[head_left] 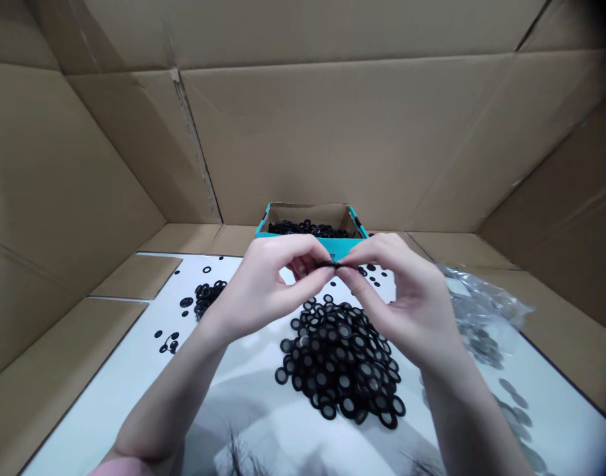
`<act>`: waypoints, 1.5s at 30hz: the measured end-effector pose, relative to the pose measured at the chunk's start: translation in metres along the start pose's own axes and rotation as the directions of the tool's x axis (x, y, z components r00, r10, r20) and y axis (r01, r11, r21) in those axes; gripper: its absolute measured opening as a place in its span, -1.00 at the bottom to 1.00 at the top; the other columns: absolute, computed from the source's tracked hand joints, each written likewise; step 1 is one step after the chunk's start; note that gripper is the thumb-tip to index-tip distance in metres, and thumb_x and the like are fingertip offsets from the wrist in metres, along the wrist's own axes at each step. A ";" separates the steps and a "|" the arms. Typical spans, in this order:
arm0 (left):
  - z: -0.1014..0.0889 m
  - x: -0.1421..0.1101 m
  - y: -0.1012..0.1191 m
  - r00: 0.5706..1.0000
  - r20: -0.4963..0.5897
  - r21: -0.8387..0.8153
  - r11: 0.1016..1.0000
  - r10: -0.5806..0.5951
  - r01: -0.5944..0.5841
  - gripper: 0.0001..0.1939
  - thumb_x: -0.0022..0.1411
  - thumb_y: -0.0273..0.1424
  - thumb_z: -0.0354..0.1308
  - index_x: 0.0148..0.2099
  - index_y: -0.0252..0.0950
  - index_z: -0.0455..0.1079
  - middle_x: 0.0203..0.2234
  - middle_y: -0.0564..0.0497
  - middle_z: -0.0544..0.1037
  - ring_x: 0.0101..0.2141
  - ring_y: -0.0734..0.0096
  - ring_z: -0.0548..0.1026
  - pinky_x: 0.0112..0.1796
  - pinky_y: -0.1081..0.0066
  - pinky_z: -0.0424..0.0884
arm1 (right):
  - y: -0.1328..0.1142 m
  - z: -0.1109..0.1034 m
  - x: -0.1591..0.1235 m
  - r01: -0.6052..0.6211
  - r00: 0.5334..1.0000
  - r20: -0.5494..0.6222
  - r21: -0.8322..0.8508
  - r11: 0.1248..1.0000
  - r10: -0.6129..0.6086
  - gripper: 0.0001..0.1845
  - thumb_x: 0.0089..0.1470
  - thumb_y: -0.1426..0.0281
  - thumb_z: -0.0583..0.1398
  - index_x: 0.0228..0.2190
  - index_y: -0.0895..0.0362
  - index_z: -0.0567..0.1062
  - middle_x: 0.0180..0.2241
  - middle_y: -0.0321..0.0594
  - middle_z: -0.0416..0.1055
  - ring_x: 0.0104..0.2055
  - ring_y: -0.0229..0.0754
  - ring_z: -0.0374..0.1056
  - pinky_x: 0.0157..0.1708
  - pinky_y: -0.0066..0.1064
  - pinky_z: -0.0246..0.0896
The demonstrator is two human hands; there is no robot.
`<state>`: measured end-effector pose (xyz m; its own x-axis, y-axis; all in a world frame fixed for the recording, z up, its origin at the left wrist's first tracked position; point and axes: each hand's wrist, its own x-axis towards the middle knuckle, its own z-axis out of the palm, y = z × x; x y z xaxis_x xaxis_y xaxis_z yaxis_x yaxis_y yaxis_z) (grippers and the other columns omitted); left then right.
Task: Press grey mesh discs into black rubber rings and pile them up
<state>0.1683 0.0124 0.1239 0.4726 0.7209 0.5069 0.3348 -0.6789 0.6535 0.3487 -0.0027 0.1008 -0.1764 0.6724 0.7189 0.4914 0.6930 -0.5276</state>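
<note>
Both hands meet above the middle of the white table, pinching one small black ring (328,264) seen edge-on. My left hand (277,274) grips its left side between thumb and fingers. On the right edge, the thumb and fingertips of my right hand (399,291) are closed. Whether a disc sits inside the ring cannot be made out. Just below the hands lies a large pile of black rings with grey mesh-like centres (340,363). Behind the hands stands a turquoise box (345,247) holding many black rings (310,229).
A smaller heap of black rings (208,297) lies at the left, with loose ones scattered about. At the right are a clear plastic bag (486,297) and loose grey discs (518,416). Cardboard walls (332,139) enclose the table (233,396) at the back and sides.
</note>
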 end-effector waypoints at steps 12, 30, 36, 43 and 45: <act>-0.007 -0.003 0.004 0.967 -0.045 0.100 0.964 0.250 -0.245 -0.82 0.14 -0.49 0.32 -0.19 -0.32 0.44 -0.34 0.04 0.51 -0.34 0.49 0.44 -0.28 0.48 0.40 | 0.001 0.006 0.002 -0.458 0.888 0.352 0.629 0.628 0.296 -0.76 0.17 0.22 0.17 -0.45 0.10 0.46 -0.43 -0.27 0.34 -0.36 -0.24 0.27 -0.34 -0.40 0.24; 0.000 -0.003 0.004 0.929 -0.058 0.179 0.920 0.364 -0.349 -0.82 0.14 -0.62 0.27 -0.18 -0.38 0.44 -0.39 0.05 0.45 -0.39 0.52 0.41 -0.33 0.50 0.39 | -0.004 0.010 -0.001 -0.555 0.831 0.442 0.706 0.439 0.338 -0.85 0.07 0.33 0.26 -0.48 0.12 0.46 -0.35 -0.25 0.38 -0.26 -0.24 0.28 -0.22 -0.43 0.22; -0.001 -0.002 0.003 0.929 -0.098 0.207 0.920 0.357 -0.332 -0.82 0.12 -0.53 0.32 -0.20 -0.41 0.44 -0.41 0.04 0.45 -0.40 0.50 0.40 -0.34 0.49 0.39 | -0.004 0.013 -0.001 -0.488 0.870 0.380 0.747 0.451 0.313 -0.89 0.11 0.33 0.23 -0.40 0.11 0.49 -0.34 -0.27 0.35 -0.28 -0.28 0.26 -0.29 -0.49 0.21; -0.002 -0.002 0.002 0.928 -0.064 0.158 0.922 0.367 -0.354 -0.80 0.12 -0.54 0.32 -0.17 -0.42 0.46 -0.38 0.01 0.46 -0.38 0.52 0.42 -0.34 0.51 0.40 | -0.007 0.014 -0.003 -0.486 0.871 0.375 0.751 0.447 0.317 -0.86 0.11 0.36 0.23 -0.47 0.12 0.45 -0.36 -0.27 0.37 -0.27 -0.27 0.27 -0.28 -0.48 0.22; -0.001 -0.002 0.002 0.919 -0.076 0.159 0.914 0.387 -0.372 -0.83 0.11 -0.59 0.31 -0.20 -0.45 0.47 -0.41 0.02 0.46 -0.40 0.53 0.42 -0.35 0.52 0.40 | -0.008 0.014 -0.004 -0.502 0.861 0.390 0.752 0.426 0.326 -0.87 0.10 0.36 0.23 -0.47 0.12 0.46 -0.36 -0.26 0.39 -0.26 -0.25 0.29 -0.27 -0.47 0.23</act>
<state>0.1670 0.0096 0.1245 0.5016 0.4102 0.7616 0.2601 -0.9112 0.3195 0.3335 -0.0070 0.0958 -0.3247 0.9064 0.2702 -0.3433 0.1533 -0.9266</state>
